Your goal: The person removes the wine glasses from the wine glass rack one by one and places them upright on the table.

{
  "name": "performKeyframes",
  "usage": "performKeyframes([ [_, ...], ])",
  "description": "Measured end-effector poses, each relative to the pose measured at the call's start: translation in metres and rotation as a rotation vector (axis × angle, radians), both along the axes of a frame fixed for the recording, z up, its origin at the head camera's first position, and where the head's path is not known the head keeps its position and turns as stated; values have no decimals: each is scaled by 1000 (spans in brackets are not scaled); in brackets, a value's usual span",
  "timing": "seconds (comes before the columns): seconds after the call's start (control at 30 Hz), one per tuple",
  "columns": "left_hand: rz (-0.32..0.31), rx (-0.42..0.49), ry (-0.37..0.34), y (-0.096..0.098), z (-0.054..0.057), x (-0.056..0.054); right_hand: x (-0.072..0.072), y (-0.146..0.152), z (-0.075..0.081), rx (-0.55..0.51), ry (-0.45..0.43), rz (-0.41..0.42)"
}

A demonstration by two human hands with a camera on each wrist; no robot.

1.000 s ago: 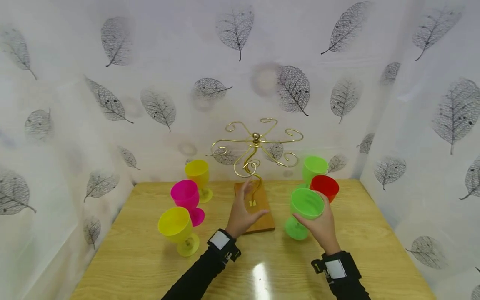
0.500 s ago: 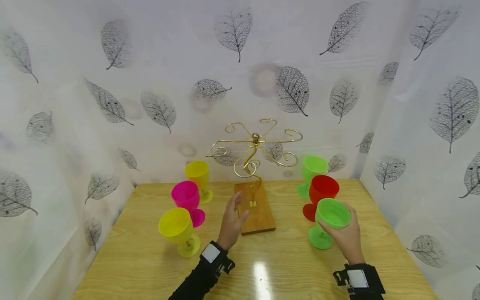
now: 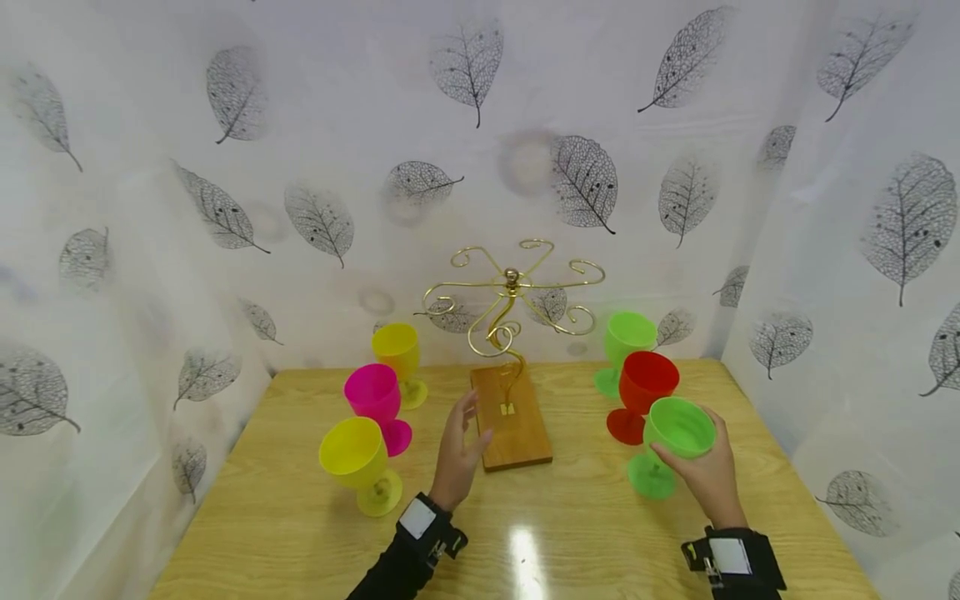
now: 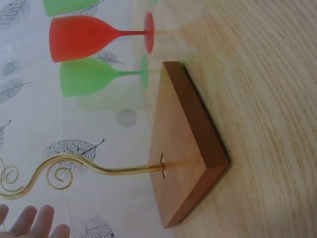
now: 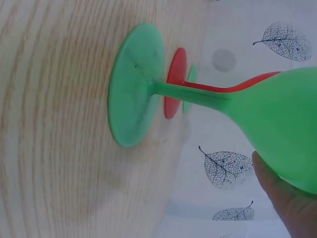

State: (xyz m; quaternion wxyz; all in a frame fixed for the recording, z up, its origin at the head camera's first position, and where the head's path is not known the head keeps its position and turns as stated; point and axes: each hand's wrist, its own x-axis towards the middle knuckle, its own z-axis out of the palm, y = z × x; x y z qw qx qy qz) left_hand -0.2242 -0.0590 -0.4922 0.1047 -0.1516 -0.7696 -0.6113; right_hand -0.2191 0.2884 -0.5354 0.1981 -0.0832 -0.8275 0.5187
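My right hand grips the bowl of a light green goblet at the right front of the table. In the right wrist view the thumb presses the side of the goblet, and its round foot is close over the wood. My left hand holds nothing. Its fingers are relaxed and apart, near the left edge of the wooden base. From that base rises a gold wire stand with curled arms. Only a few left fingertips show in the left wrist view.
A red goblet and another green goblet stand in line behind the held one. On the left stand a front yellow goblet, a magenta goblet and a rear yellow goblet. A leaf-print curtain surrounds the table.
My right hand has moved right and toward me with the green goblet, uncovering the red one. The left hand has drawn back leftward from the stand's base.
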Motion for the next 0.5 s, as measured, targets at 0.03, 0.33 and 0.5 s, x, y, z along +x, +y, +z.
performKeyframes([
  [0.03, 7, -3, 1, -1, -5, -1, 0, 0, -1, 5, -4, 0],
  [0.33, 54, -131, -21, -5, -33, -8, -1, -1, -10, -56, -12, 39],
  [0.5, 116, -406, 9, -8, -32, -7, 5, -1, -16, -106, -60, 14],
])
